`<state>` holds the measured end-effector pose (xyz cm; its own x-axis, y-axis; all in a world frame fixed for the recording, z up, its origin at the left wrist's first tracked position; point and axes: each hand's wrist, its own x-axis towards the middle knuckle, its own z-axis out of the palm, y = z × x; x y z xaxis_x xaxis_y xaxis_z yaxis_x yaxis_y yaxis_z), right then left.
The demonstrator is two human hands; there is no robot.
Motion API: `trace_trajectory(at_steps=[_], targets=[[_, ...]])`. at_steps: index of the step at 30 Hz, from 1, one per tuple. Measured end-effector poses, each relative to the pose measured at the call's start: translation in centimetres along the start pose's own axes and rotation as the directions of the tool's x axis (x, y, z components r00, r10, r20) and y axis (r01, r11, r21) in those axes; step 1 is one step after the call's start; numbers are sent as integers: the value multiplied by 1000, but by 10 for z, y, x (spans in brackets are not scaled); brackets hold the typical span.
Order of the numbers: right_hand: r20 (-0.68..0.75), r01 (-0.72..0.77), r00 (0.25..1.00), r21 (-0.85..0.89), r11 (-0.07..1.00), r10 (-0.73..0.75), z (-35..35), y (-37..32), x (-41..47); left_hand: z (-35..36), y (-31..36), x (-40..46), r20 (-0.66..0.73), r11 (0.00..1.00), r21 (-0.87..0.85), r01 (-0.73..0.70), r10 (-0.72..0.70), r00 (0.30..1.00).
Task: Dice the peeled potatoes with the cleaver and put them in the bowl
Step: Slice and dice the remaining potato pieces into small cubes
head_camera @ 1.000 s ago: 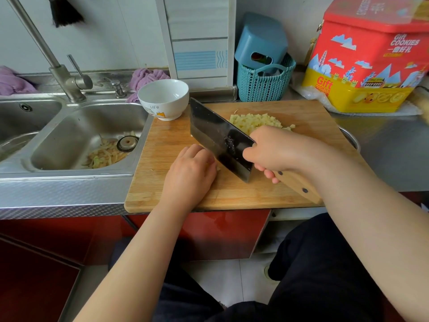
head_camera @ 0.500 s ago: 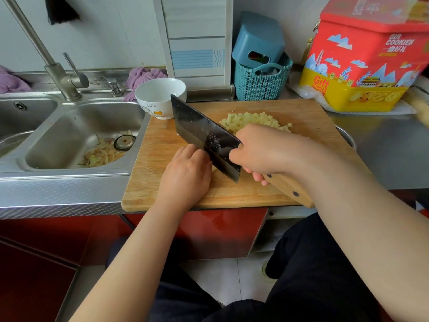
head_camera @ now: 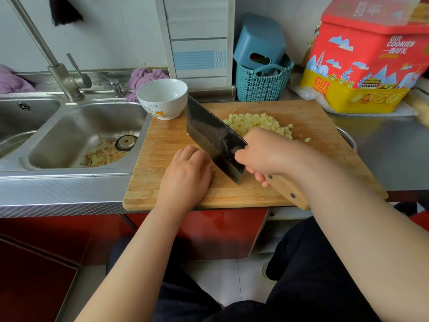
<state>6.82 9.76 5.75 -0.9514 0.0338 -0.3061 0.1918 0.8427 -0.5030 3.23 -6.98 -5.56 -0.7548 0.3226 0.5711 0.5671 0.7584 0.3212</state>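
Gripping the cleaver [head_camera: 214, 141] handle, my right hand [head_camera: 267, 152] is holding its blade on the cutting board [head_camera: 313, 117]; my left hand [head_camera: 186, 173] is curling beside it, contents hidden. Diced potato [head_camera: 257, 124] is lying behind; bowl [head_camera: 162, 98] at the corner.

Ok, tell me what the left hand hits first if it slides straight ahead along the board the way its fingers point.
Probably the cleaver: the left hand points up and right, with its fingertips close beside the dark blade, which the right hand grips. Whatever it is pressing is hidden, and depth is unclear.
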Motion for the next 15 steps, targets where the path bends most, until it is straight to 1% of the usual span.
trace_trajectory(at_steps=[3, 5, 9, 15], targets=[[-14, 3, 1000, 36, 999, -3, -1, 3, -3, -3, 0, -4, -42, 998, -56, 27, -29, 999], [-19, 27, 999, 31, 999, -26, -1, 0, -7, -5, 0, -6, -43, 998, -62, 34, -37, 998], [-37, 74, 996, -59, 996, -76, -2, -10, -17, -3, 0, -6, -6, 999, -36, 33, -33, 999], [-7, 61, 998, -138, 989, -63, 2, -22, -20, -3, 0, -6, -3, 999, -14, 36, -36, 999]])
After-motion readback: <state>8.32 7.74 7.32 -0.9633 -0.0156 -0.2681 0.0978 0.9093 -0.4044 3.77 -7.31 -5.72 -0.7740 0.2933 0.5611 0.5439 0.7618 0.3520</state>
